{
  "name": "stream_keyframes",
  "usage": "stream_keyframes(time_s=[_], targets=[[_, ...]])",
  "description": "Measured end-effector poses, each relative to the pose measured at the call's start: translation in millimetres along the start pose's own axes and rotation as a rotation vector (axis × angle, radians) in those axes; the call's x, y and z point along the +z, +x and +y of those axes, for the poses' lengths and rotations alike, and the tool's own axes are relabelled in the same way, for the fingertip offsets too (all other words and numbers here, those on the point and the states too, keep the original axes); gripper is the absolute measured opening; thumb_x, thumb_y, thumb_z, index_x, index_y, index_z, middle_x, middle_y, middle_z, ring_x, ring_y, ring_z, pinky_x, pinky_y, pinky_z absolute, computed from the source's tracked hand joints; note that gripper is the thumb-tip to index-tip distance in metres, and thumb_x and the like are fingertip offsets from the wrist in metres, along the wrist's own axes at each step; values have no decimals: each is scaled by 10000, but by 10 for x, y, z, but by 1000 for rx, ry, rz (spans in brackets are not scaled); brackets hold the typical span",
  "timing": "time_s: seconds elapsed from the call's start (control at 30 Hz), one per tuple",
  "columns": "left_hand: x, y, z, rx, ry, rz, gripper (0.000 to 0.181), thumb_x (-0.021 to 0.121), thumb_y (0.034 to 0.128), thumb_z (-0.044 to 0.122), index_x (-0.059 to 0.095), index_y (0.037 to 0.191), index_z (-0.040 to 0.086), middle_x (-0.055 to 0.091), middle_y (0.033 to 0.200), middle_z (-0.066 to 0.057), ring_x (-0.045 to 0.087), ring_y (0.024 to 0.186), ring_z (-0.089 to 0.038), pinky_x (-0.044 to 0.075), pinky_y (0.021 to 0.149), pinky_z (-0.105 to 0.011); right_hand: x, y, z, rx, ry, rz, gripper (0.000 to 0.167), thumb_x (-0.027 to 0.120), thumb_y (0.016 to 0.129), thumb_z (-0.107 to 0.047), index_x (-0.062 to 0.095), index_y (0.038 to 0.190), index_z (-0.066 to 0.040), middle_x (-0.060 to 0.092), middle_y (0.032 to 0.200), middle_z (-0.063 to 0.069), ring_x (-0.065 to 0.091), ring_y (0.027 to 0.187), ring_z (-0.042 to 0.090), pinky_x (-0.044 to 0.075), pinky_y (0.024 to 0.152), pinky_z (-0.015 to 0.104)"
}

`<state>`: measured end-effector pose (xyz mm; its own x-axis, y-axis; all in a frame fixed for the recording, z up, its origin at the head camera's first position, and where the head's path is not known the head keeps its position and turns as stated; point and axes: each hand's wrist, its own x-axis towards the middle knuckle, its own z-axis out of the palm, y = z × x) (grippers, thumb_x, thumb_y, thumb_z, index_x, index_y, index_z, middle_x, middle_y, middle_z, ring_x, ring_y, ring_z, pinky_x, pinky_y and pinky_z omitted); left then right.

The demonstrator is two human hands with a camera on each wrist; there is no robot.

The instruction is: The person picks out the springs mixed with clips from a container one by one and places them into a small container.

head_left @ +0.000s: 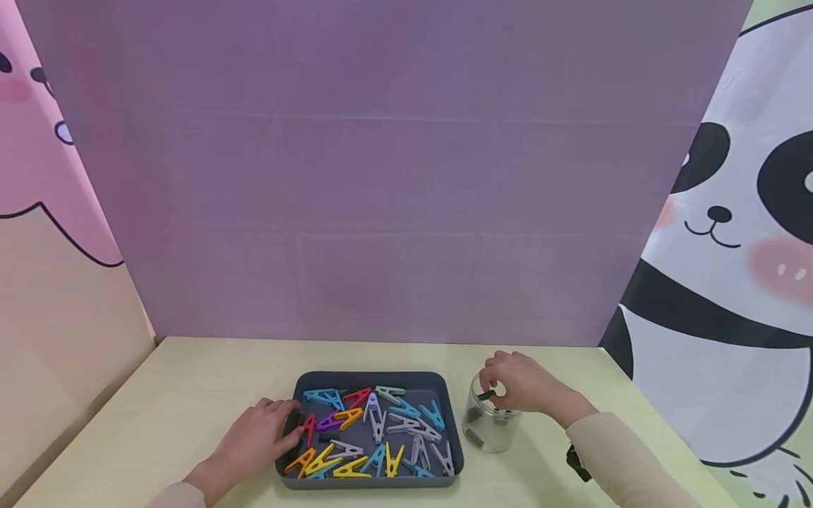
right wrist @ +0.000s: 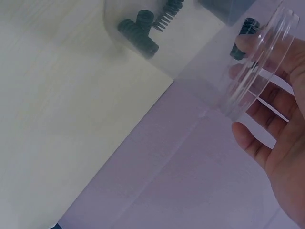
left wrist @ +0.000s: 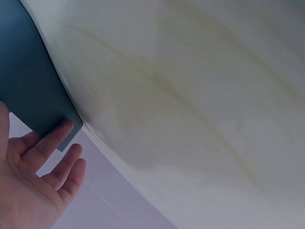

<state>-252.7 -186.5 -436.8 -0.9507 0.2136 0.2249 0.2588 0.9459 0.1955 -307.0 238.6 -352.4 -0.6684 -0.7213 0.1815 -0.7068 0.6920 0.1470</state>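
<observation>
With its fingertips at the mouth of a clear jar (head_left: 490, 430), my right hand (head_left: 524, 384) pinches a dark coil spring (right wrist: 245, 39). Several similar springs (right wrist: 138, 38) lie inside the jar, seen through its wall in the right wrist view. My left hand (head_left: 257, 439) rests at the left side of a dark grey tray (head_left: 454, 458), its fingers touching the rim and outer wall. Clothespins (head_left: 375, 458) in yellow, blue, red, purple, orange and grey lie scattered in the tray. A dark spring (head_left: 328, 437) lies among them.
The jar stands just right of the tray on a pale wooden table (head_left: 209, 381). A purple backdrop (head_left: 381, 212) rises behind the table's far edge. Cartoon-printed cloths hang on both sides, a panda (head_left: 718, 282) at right.
</observation>
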Motion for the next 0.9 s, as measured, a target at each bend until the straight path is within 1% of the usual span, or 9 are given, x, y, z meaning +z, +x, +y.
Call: stream_keyframes(time_s=[0.2,0.37,0.6,0.73,0.9], targets=[[-16,-1,8,-3,-6,-4,384,639,807,410,608,1080,142,652,1073,-28,553,979,-201,485,848,-403,15,-8,9,8,-9,0,174,755,678,-156,609,747,-222,507,705,-130,444,705,61,382,594,263],[-9,0,5,-3,-4,0,389,636,808,415,605,1086,145,654,1072,-30,557,986,-208,483,851,-408,22,-12,10,14,2,-7,172,757,686,-160,619,759,-233,521,721,-134,462,714,61,402,600,269],[-14,-7,3,-7,-12,-10,390,636,809,412,602,1092,147,649,1079,-26,550,987,-203,478,858,-414,-20,17,4,24,34,-11,158,748,699,-156,635,792,-216,566,761,-103,505,735,70,431,625,281],[-20,-14,3,-10,-18,-20,388,644,804,403,601,1091,144,647,1078,-24,548,982,-200,479,852,-416,-85,72,-27,30,60,11,153,741,702,-147,642,803,-205,576,774,-111,533,746,88,450,632,275],[-21,-12,1,-14,-15,-28,398,649,799,406,600,1096,145,646,1076,-20,546,979,-197,479,848,-416,-181,176,-116,11,89,52,150,731,715,-141,638,815,-204,597,804,-90,550,751,107,472,639,269]])
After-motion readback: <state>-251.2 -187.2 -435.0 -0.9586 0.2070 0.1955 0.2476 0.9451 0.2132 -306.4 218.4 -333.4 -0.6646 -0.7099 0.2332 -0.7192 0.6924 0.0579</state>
